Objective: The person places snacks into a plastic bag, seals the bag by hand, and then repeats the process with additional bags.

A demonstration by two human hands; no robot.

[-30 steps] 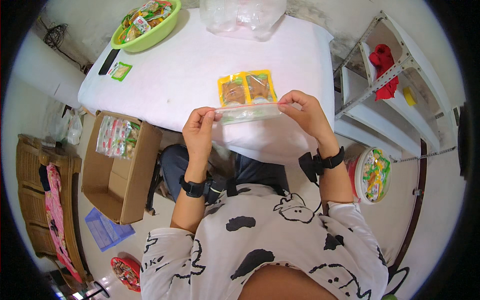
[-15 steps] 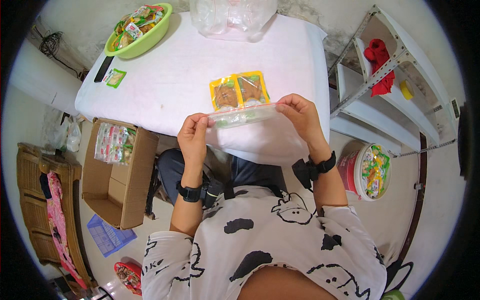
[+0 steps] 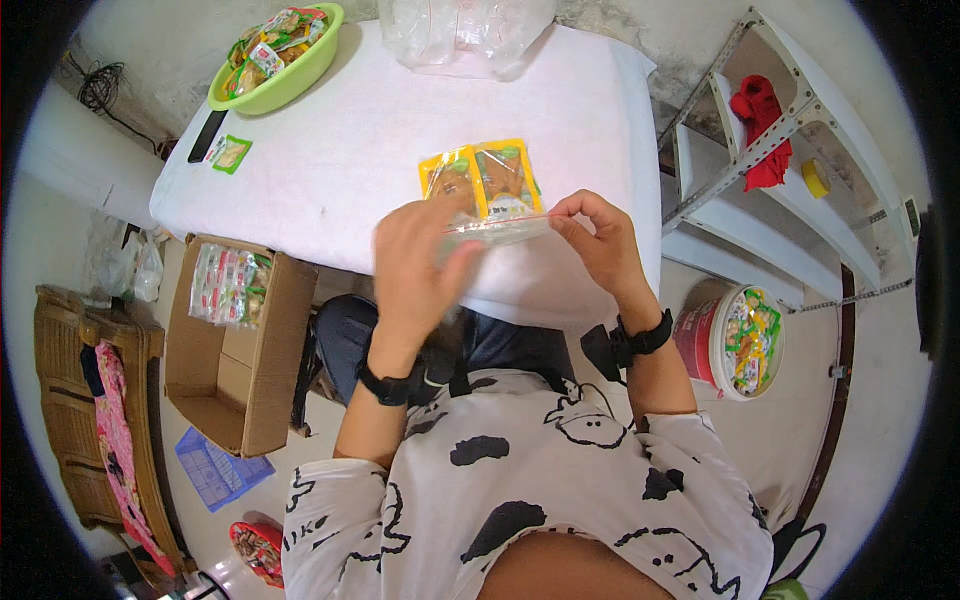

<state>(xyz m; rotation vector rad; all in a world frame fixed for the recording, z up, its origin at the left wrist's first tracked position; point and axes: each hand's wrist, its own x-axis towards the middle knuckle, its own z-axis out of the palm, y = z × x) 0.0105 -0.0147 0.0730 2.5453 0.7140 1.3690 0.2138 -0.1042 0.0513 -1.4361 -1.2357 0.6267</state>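
Note:
A clear zip bag with a red seam line point(image 3: 490, 228) lies across the near part of two yellow-edged packets of brown food point(image 3: 502, 172) on the white-covered table. My right hand point(image 3: 590, 245) pinches the bag's right end. My left hand point(image 3: 425, 255) is over its left part, smeared by motion, so its grip is unclear; it hides the lower part of the left packet.
A green basin of packets point(image 3: 300, 85), a small packet point(image 3: 231, 154), a black bar point(image 3: 208, 137) and plastic bags point(image 3: 465, 35) lie farther back. A cardboard box point(image 3: 235, 390) stands left; a metal shelf point(image 3: 735, 225) and bucket point(image 3: 692, 345) stand right.
My left hand has left the bag's left end and moved right and up over the bag, now blurred. My right hand still holds the right end.

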